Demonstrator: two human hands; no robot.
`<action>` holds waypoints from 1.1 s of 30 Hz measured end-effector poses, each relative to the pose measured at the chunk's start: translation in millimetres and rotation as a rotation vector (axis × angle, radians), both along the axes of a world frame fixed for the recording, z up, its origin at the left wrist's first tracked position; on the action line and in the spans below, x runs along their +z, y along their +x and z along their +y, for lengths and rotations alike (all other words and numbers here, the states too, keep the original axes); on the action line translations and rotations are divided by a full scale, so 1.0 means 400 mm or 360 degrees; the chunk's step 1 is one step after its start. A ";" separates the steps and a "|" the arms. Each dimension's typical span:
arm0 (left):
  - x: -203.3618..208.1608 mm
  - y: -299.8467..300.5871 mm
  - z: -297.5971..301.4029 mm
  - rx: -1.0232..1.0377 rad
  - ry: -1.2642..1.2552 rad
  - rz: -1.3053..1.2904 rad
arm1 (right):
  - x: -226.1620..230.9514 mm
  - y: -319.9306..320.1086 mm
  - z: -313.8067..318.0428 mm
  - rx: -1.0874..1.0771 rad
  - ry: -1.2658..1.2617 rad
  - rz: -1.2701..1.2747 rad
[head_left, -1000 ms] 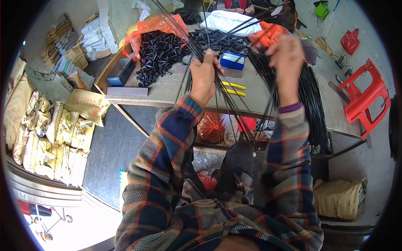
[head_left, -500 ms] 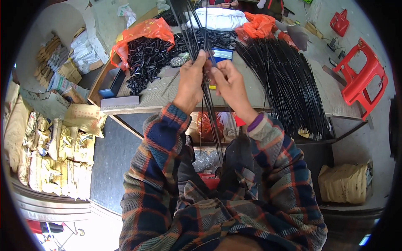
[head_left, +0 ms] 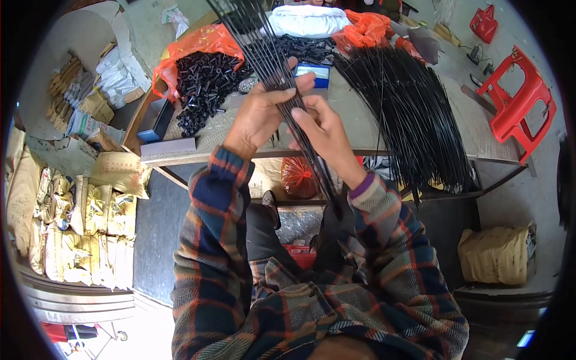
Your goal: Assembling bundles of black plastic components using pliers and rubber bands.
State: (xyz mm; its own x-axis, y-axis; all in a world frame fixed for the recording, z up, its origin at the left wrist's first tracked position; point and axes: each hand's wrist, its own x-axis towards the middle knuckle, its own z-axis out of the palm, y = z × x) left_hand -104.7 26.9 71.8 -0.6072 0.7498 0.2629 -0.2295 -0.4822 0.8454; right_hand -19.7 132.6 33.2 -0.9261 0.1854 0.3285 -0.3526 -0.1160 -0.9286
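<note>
A bundle of thin black rods (head_left: 268,57) slants from upper left to lower right over the table's front edge. My left hand (head_left: 255,117) holds it loosely, the thumb across the front and the fingers reaching behind and past it. Just below, my right hand (head_left: 324,129) grips the same bundle, thumb in front and fingers curled. The lower rod ends hang over my lap. To the right, a wide pile of similar long black rods (head_left: 414,114) lies across the table. Left of my hands is a heap of short black tubular pieces (head_left: 207,84).
The heap partly lies on an orange plastic bag (head_left: 207,42). Around the table (head_left: 240,135) are a blue box (head_left: 157,120), a blue-and-white box (head_left: 313,73), a white wrapped bundle (head_left: 308,21) and a red stool (head_left: 525,105). Brown packages (head_left: 78,240) are stacked at left.
The rods, splayed and nearly upright before, are now gathered more evenly and tilt to the upper left. My left hand's fingers have opened out around them; my right hand has moved slightly down.
</note>
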 end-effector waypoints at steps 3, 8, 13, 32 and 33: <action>-0.002 -0.017 0.006 -0.0024 0.0066 -0.0135 | -0.027 -0.018 0.020 0.0041 0.0043 0.0043; 0.001 -0.002 0.001 0.0033 0.0023 -0.0083 | -0.026 -0.029 0.008 0.0020 0.0042 0.0132; -0.007 0.011 -0.005 -0.0116 -0.0088 0.0060 | -0.033 -0.032 0.026 -0.0013 -0.0051 0.0216; -0.014 0.015 0.011 -0.0006 -0.0046 0.0055 | -0.002 -0.016 0.041 -0.0142 -0.0031 0.0287; -0.014 0.016 0.016 -0.0011 -0.0045 0.0056 | -0.002 -0.012 0.035 -0.0174 -0.0072 0.0325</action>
State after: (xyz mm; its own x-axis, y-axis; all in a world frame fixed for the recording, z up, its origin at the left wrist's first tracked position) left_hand -98.4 33.3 66.1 -0.5926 0.7615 0.2626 -0.2029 -0.4566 0.8662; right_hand -24.6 146.4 32.6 -0.8149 0.2997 0.4961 -0.5453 -0.1065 -0.8314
